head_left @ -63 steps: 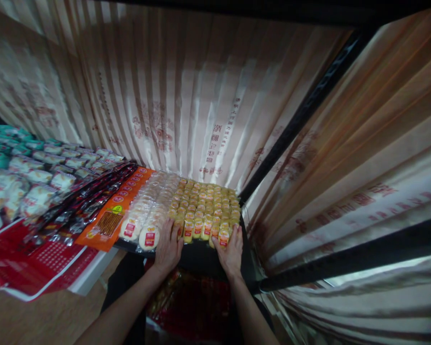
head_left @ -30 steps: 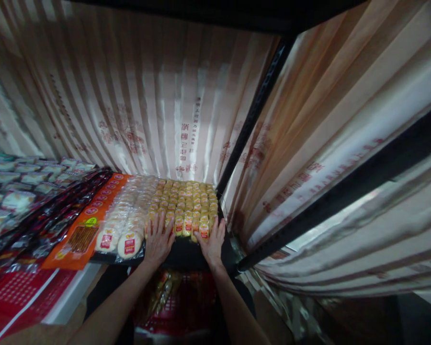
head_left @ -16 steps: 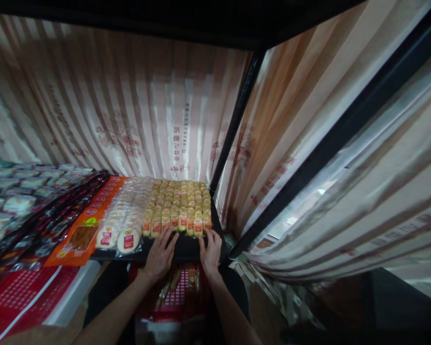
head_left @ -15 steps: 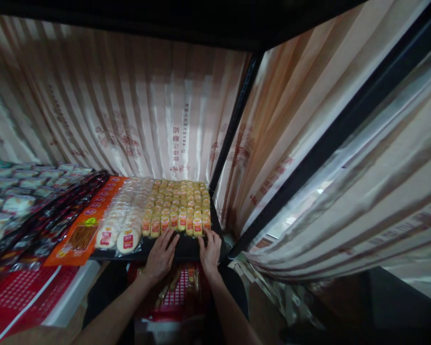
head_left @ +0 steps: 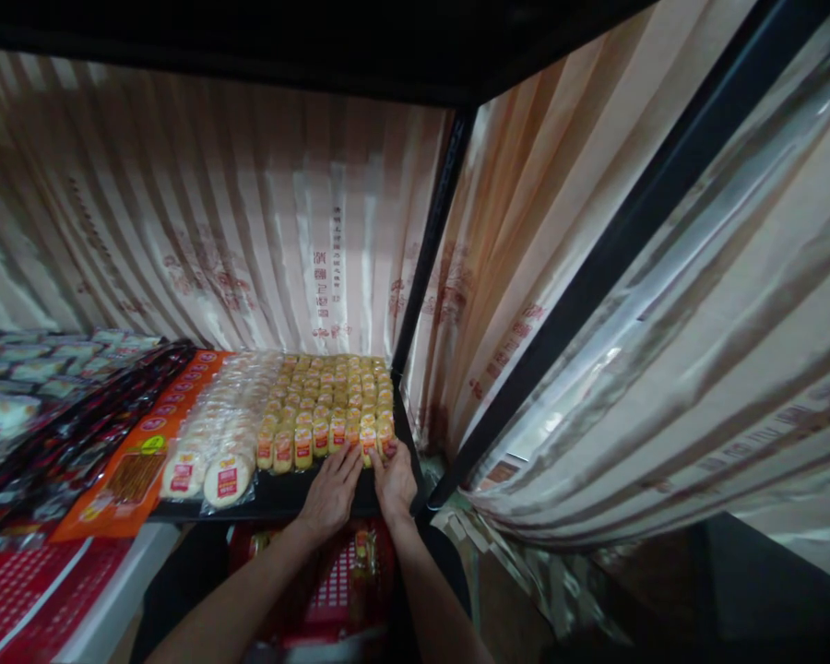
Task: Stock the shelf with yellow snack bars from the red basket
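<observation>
Rows of small yellow wrapped cakes (head_left: 322, 401) with red and white labels stand on a black shelf (head_left: 277, 493). My left hand (head_left: 330, 489) lies with its fingers stretched out against the front cakes, right of the middle. At the right front corner of the block is my right hand (head_left: 396, 484). Its thumb and fingers are apart and touch the fronts of the last cakes. Between my forearms, below the shelf edge, a red basket (head_left: 332, 590) holds more yellow packs; part of it is hidden by my arms.
Left of the cakes lie round white packaged cakes (head_left: 227, 480), an orange snack pack (head_left: 128, 475), dark packs (head_left: 76, 433) and white packs (head_left: 4, 410). Pale curtains (head_left: 249, 212) hang behind. A black post (head_left: 432, 240) rises at the shelf's right corner; another red basket (head_left: 48, 581) is lower left.
My left hand has slid right along the front row. My right hand has closed in toward it, onto the corner cakes. The view has shifted slightly right.
</observation>
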{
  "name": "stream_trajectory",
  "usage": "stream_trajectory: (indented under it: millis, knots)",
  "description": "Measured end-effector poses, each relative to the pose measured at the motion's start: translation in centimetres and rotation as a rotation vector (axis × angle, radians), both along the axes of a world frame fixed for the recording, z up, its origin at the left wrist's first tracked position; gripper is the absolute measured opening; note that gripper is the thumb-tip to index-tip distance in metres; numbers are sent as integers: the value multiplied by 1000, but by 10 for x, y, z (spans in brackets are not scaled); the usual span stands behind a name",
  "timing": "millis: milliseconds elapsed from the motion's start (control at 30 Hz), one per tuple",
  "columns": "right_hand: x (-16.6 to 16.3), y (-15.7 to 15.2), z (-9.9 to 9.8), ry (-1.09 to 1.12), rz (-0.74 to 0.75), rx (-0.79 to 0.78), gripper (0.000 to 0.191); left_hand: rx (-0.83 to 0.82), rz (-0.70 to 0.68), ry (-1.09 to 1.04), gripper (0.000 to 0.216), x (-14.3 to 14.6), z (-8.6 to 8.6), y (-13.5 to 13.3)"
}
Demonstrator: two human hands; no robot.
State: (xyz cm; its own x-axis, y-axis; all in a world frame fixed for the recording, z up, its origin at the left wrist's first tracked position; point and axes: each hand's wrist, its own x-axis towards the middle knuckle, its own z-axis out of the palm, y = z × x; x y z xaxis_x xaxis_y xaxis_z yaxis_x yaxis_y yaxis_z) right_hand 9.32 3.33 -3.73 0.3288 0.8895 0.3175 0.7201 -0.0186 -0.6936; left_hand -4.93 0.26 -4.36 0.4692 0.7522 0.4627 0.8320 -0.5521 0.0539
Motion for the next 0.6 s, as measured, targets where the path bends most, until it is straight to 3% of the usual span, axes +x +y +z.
stream_trajectory:
  millis: [167, 300, 467, 600]
  knots:
    - [-3, -1, -2, -45, -23, -44, 36, -29, 33, -21, 51, 4, -2, 3]
    - [-1, -4, 6, 56, 5, -27, 42, -13, 3, -78, 45, 3, 3, -9]
    - [2, -35, 9, 207, 153, 122, 38, -105, -83, -148, 35, -15, 5, -63]
    - [-2, -78, -20, 119, 424, 1, 33, -319, -73, -68, 30, -40, -21, -105]
